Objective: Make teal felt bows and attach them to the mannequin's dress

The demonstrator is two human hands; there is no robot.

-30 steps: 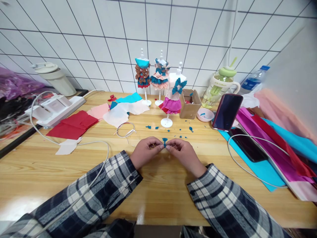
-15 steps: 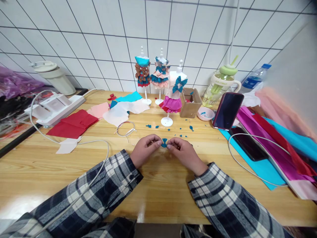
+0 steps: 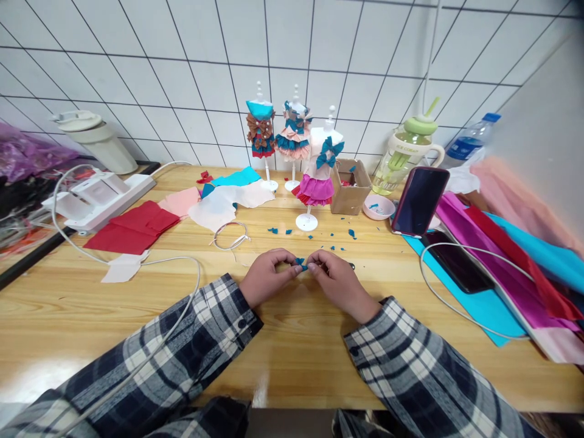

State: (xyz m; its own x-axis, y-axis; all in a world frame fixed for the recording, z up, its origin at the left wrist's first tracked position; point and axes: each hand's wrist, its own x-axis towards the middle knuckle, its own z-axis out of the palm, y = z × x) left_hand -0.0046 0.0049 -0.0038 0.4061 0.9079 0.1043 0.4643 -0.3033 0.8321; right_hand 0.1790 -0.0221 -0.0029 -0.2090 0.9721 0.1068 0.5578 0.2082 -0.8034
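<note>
Between my two hands is a small teal paper bow (image 3: pixel 300 261), held above the wooden table. My left hand (image 3: pixel 270 274) pinches its left side between thumb and fingers. On the other side the fingertips of my right hand (image 3: pixel 336 275) are closed at the bow's edge; they hide part of it. Beyond my hands stands a small white dress form (image 3: pixel 306 222) in a pink top and magenta frilled skirt, with a larger teal bow (image 3: pixel 329 152) on its chest. Teal scraps (image 3: pixel 351 233) lie around its base. A dark object (image 3: pixel 351 266) shows partly behind my right hand.
Two more dressed forms (image 3: pixel 260 128) stand behind, beside a small cardboard box (image 3: pixel 351 188). A pink dish (image 3: pixel 378 207), a propped phone (image 3: pixel 418 201) and a drink bottle (image 3: pixel 401 158) are at right. Red paper (image 3: pixel 132 228), a wire ring (image 3: pixel 230 236) and a power strip (image 3: pixel 114 201) lie left.
The small teal bow has turned between my fingers and shows less of its shape. My hands stay in nearly the same place, and the view has shifted slightly.
</note>
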